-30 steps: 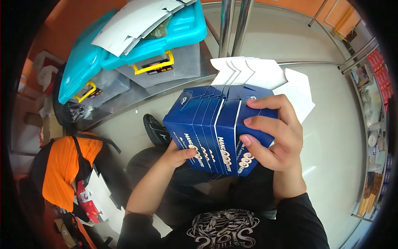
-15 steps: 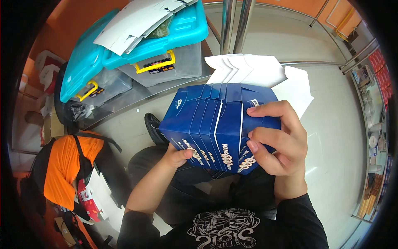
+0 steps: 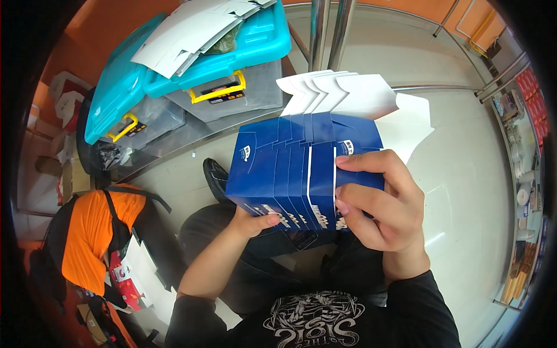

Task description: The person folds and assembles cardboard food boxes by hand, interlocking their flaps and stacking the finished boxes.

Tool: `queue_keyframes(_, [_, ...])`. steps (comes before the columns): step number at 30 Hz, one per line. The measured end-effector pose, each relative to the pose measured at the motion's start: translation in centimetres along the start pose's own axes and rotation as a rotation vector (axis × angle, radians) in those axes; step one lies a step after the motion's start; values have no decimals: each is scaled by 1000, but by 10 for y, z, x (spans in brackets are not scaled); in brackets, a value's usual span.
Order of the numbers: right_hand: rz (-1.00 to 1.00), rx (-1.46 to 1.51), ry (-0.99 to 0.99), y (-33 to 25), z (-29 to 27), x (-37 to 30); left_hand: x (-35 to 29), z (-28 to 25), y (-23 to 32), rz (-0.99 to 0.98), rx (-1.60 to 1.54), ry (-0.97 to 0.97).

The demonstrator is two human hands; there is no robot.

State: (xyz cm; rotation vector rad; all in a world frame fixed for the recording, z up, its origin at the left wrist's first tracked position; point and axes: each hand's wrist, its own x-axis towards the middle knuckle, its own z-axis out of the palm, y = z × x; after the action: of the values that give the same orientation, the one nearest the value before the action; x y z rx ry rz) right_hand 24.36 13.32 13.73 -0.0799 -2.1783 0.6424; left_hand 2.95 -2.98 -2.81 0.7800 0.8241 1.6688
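Above my lap I hold a nested stack of blue cardboard boxes [image 3: 261, 156]; their edges show as several parallel lines. White inner flaps [image 3: 342, 93] fan out from the far side, and a larger white flap [image 3: 409, 122] sticks out at the right. My left hand [image 3: 252, 221] grips the stack from below at the near left corner, thumb on the front face, its other fingers hidden underneath. My right hand [image 3: 383, 197] pinches the right-hand box, with the fingertips along a white edge between two boxes.
Clear plastic bins [image 3: 232, 101] with turquoise lids and yellow handles stand at the far left. White card sheets [image 3: 185, 35] lie on top. An orange and black bag [image 3: 90, 238] is at the left, metal poles [image 3: 331, 35] rise ahead, and a stocked shelf [image 3: 522, 191] lines the right.
The box stack has tilted and turned slightly, showing more of its top side and less of the front. Its right end and my right hand have shifted a little left.
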Motion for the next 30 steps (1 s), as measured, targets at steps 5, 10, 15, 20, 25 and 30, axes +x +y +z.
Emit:
queue_keyframes(5, [42, 231, -31, -1, -15, -1, -8, -21, -6, 85, 98, -60])
queue_keyframes(10, [107, 90, 77, 7, -24, -8, -14, -29, -7, 170, 248, -128])
queue_keyframes(15, [173, 316, -30, 8, -32, -4, -15, -29, -5, 160, 237, -132])
queue_keyframes(20, [48, -87, 36, 29, -16, 1, -16, -26, -7, 148, 236, -138])
queue_keyframes(25, [38, -180, 96, 25, 4, 2, -16, -22, -8, 136, 209, -134])
queue_keyframes(30, [18, -212, 207, 25, 9, -4, -16, -21, -11, 124, 181, -130])
